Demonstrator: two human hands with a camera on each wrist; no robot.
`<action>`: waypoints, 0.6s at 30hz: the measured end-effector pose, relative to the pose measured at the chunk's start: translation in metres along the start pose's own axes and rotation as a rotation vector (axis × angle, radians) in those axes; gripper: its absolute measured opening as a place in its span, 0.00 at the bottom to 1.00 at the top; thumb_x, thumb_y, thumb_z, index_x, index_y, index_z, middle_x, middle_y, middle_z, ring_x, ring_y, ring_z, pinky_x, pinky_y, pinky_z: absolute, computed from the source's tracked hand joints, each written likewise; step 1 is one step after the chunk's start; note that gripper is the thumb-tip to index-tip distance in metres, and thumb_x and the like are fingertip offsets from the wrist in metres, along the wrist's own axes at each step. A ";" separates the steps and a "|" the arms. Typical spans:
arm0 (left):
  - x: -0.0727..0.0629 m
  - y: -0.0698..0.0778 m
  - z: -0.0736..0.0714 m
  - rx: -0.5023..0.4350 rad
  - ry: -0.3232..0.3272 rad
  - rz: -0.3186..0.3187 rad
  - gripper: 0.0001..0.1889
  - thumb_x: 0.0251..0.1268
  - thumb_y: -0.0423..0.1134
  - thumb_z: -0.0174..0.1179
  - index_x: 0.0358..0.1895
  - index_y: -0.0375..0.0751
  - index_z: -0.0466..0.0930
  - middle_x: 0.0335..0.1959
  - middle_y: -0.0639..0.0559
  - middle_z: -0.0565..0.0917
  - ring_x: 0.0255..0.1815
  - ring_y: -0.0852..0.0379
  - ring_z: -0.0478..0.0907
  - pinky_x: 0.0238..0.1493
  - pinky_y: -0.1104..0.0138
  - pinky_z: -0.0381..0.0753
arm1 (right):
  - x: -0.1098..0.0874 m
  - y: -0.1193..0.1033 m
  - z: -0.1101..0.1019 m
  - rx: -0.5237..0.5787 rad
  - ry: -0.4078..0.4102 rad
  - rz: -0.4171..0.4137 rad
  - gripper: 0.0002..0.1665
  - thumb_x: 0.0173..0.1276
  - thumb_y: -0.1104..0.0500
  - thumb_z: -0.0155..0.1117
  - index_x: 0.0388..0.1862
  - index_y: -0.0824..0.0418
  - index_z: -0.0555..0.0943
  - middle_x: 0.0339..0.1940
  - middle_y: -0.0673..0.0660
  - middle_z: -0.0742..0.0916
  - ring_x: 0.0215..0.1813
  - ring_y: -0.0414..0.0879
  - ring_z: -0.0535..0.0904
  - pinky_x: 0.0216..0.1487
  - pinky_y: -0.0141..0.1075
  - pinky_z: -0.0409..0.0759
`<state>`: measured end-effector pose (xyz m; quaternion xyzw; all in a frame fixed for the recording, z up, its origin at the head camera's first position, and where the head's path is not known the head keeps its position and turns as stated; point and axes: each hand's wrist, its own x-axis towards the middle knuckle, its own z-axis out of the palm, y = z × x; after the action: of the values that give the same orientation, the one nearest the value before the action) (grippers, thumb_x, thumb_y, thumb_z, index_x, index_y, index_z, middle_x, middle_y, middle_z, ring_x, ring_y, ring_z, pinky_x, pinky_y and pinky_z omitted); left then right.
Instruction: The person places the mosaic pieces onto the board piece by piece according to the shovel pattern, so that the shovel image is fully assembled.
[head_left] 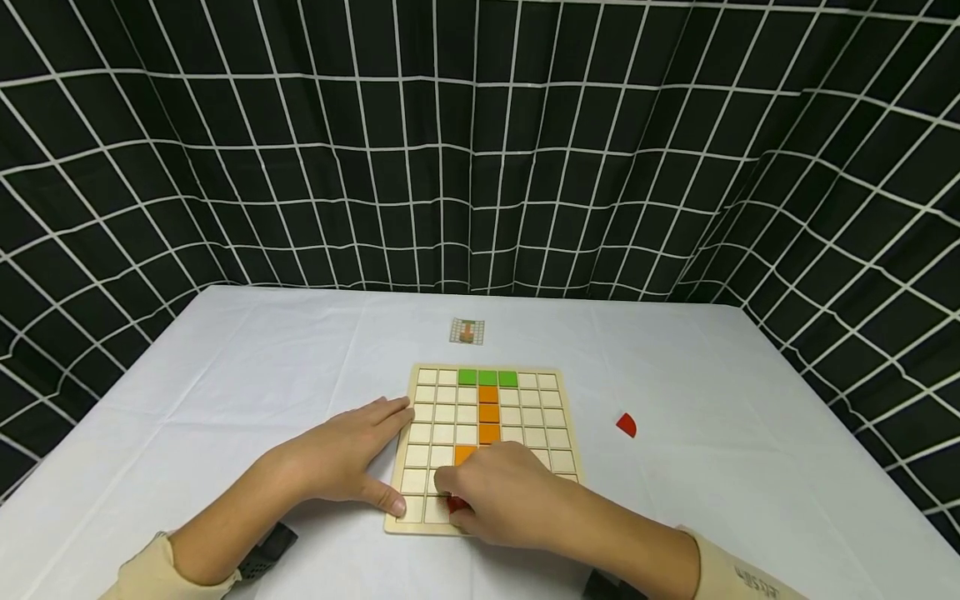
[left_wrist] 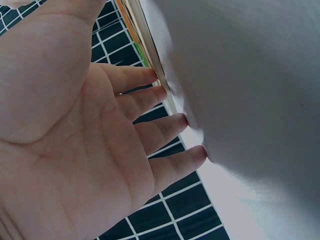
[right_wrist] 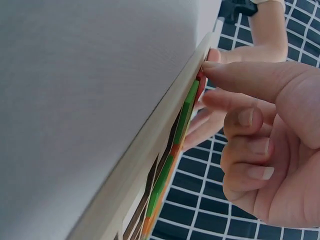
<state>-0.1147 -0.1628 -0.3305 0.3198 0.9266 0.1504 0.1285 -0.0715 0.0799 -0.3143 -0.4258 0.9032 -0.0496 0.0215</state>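
Observation:
A wooden grid board (head_left: 415,481) lies on the white tablecloth. Green tiles (head_left: 487,378) form a short row at its top, with orange tiles (head_left: 489,414) running down the middle. My left hand (head_left: 337,458) rests at the board's left edge, its fingers extended and the thumb at the lower corner. Over the lower part of the board, my right hand (head_left: 513,496) pinches a red piece (head_left: 455,504) between thumb and index finger. In the right wrist view the red piece (right_wrist: 201,82) is beside green tiles (right_wrist: 186,107); my right hand hides some cells.
Right of the board lies a red quarter-circle piece (head_left: 627,425). A small card with a printed grid picture (head_left: 467,332) lies behind the board. Black curtains with white grid lines (head_left: 450,167) hang around the table (head_left: 225,367).

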 end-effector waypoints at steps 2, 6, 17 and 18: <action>0.000 0.000 0.000 -0.002 0.002 0.005 0.64 0.41 0.74 0.67 0.77 0.34 0.58 0.79 0.39 0.57 0.77 0.35 0.53 0.73 0.45 0.58 | 0.001 0.000 0.001 -0.015 0.012 -0.013 0.16 0.59 0.59 0.73 0.21 0.48 0.74 0.12 0.38 0.68 0.16 0.33 0.63 0.17 0.27 0.62; -0.001 0.000 -0.001 -0.014 0.006 0.018 0.64 0.41 0.75 0.67 0.77 0.33 0.58 0.78 0.38 0.57 0.77 0.34 0.54 0.72 0.43 0.59 | 0.001 0.000 0.001 -0.033 0.039 -0.020 0.17 0.57 0.61 0.73 0.17 0.48 0.75 0.12 0.38 0.69 0.16 0.33 0.62 0.16 0.27 0.61; 0.001 0.001 0.000 0.000 0.001 0.001 0.64 0.41 0.74 0.68 0.77 0.34 0.59 0.78 0.40 0.57 0.77 0.36 0.53 0.73 0.45 0.58 | -0.013 0.003 -0.007 -0.003 -0.068 -0.010 0.13 0.61 0.57 0.75 0.22 0.45 0.80 0.13 0.36 0.70 0.18 0.33 0.64 0.20 0.28 0.63; 0.001 0.001 0.000 0.001 0.001 -0.001 0.63 0.41 0.73 0.69 0.77 0.34 0.59 0.78 0.40 0.57 0.77 0.36 0.53 0.73 0.46 0.58 | -0.015 0.004 -0.007 0.016 -0.081 -0.006 0.10 0.61 0.56 0.76 0.25 0.45 0.82 0.13 0.36 0.71 0.18 0.33 0.64 0.20 0.28 0.64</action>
<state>-0.1148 -0.1619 -0.3308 0.3192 0.9269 0.1499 0.1281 -0.0659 0.0948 -0.3077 -0.4301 0.8998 -0.0397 0.0612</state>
